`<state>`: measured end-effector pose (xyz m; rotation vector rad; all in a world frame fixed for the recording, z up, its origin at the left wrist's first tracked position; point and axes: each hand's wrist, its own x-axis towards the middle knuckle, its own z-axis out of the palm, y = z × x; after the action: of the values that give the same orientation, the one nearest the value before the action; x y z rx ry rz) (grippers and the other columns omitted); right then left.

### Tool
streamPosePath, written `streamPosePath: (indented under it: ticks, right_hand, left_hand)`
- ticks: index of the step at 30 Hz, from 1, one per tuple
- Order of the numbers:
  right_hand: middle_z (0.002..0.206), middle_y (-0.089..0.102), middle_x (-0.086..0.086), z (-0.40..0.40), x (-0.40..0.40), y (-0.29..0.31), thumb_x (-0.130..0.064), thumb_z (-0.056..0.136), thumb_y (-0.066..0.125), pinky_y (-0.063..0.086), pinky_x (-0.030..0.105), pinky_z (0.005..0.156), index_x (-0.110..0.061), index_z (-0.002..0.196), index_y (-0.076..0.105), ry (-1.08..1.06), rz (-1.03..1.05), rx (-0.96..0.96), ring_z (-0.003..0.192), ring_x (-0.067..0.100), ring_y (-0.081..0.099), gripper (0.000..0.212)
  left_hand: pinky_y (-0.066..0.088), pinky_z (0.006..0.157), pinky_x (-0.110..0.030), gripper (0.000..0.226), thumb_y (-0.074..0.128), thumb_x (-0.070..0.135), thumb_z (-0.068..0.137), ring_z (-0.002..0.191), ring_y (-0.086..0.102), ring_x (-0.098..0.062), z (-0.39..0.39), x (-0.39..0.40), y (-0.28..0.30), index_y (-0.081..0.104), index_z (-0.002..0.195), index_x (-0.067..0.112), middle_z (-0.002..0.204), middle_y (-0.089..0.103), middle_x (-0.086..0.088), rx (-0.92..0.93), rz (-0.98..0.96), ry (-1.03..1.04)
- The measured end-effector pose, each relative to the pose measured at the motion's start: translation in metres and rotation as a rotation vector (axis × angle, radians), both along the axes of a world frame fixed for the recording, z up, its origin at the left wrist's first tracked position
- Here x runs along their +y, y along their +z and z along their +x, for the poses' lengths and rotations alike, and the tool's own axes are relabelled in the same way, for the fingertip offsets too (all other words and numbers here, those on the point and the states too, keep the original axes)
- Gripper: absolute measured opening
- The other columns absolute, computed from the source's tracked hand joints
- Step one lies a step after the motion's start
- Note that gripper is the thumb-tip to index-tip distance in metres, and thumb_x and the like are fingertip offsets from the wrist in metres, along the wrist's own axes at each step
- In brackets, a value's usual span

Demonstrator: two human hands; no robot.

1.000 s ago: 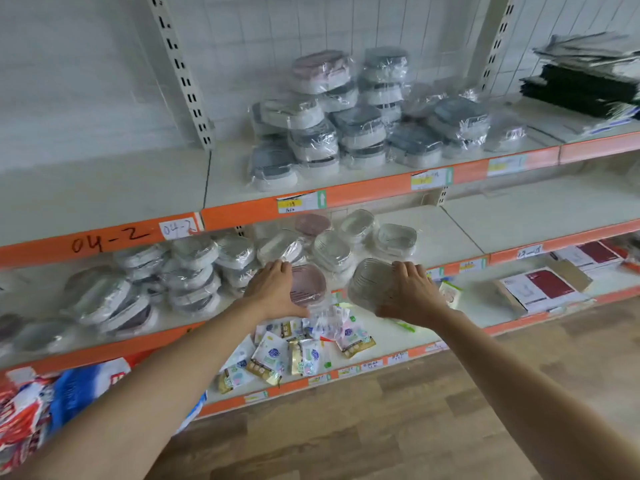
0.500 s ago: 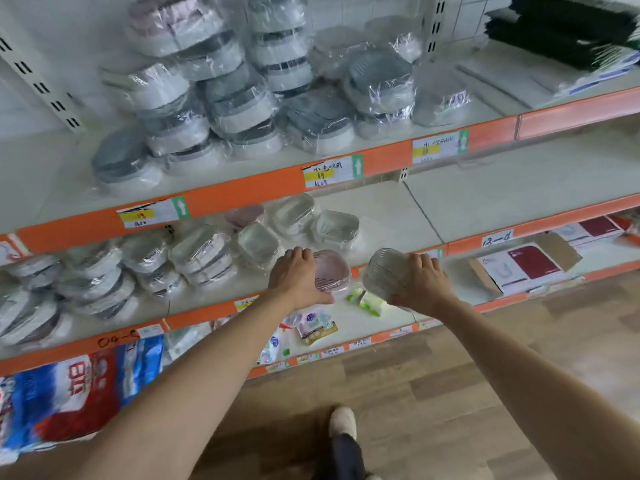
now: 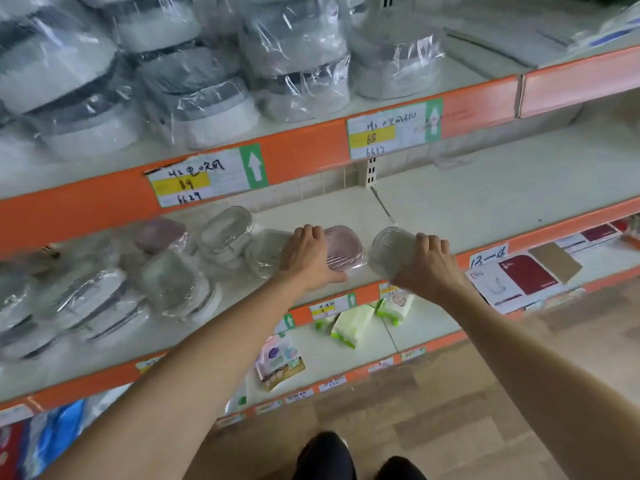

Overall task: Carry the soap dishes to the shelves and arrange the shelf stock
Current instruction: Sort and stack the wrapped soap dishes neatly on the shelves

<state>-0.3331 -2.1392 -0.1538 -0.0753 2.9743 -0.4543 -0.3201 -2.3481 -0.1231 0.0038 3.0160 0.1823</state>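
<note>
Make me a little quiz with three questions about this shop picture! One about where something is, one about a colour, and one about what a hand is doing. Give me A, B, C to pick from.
1. Where is the pink soap dish?
A. On the floor
B. At the middle shelf, by the wrapped clear dishes
C. On the top shelf among the grey ones

2. What colour are the front strips of the shelves?
A. Orange
B. Blue
C. Black

3. What is the right hand doing?
A. Hanging empty
B. Pointing at a price label
C. Holding a clear ribbed soap dish

Answers:
1 B, the left hand holds it at the middle shelf, right of the wrapped dishes.
2 A, every shelf edge in view is orange.
3 C, its fingers curl round the clear dish above the shelf edge.
</note>
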Motion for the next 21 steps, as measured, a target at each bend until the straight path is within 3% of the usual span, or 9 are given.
streamPosePath:
  ticks: [9,15,21]
  right_hand:
    - [0.132,0.039,0.014,-0.076,0.02,-0.052,-0.044,0.069,0.077,0.034,0.04,0.099,-0.005,0.132,0.034,-0.062,-0.084,0.119,0.123,0.032,0.035,0.086]
    - [0.134,0.039,0.011,-0.097,0.01,-0.075,-0.046,0.069,0.077,0.033,0.038,0.101,-0.008,0.137,0.032,0.109,-0.094,0.114,0.125,0.029,0.033,0.089]
    - [0.134,0.039,0.011,-0.11,0.004,-0.086,-0.051,0.071,0.075,0.034,0.037,0.101,-0.009,0.137,0.031,0.178,-0.029,0.099,0.125,0.029,0.033,0.089]
  left_hand:
    - [0.032,0.101,-0.033,0.094,0.074,0.062,0.066,0.122,0.041,-0.028,-0.097,0.025,-0.039,0.04,0.132,0.004,0.132,0.045,-0.012,0.229,-0.026,-0.032]
    - [0.031,0.105,-0.037,0.102,0.075,0.067,0.061,0.129,0.031,-0.029,-0.129,0.002,-0.071,0.039,0.136,0.008,0.137,0.035,-0.013,0.131,-0.067,0.086]
    - [0.032,0.104,-0.032,0.097,0.071,0.068,0.066,0.128,0.039,-0.026,-0.144,-0.002,-0.087,0.043,0.136,0.007,0.136,0.043,-0.009,0.022,-0.08,0.06]
